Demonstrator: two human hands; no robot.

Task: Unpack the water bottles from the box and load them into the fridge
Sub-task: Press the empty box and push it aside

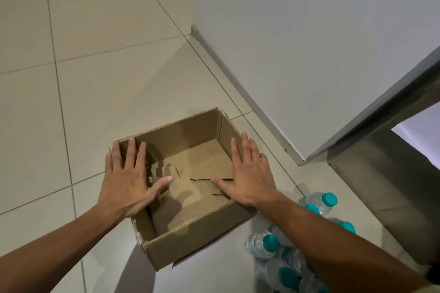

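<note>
Both hands were flat and spread wide, with straight fingers, holding nothing. The left hand (pixel 126 173) lay over the left wall of the box (pixel 190 240), and its thumb pointed in over the open top. The right hand (pixel 247 171) lay over the right wall the same way, with its thumb pointing in too. I could not tell if the palms pressed on the cardboard or only floated just above it.

The box sat on the tiled floor (pixel 59 78). No bottles showed inside, only its brown bottom with a few cuts in it. An empty box like that was probably very light. Its thin walls would likely bend if squeezed hard, so a good place to hold it was by the two side walls, near the top edges.

The water bottles (pixel 281 259) stood on the floor just to the right of the box, under the right arm. They were clear with teal caps. Full ones were probably heavy and a bit slippery. Each one would be best held around the middle or by the neck under the cap.

Past them, at the right, stood the fridge (pixel 309 31), with its open door (pixel 371 114). The bottles were not in it yet.
</note>
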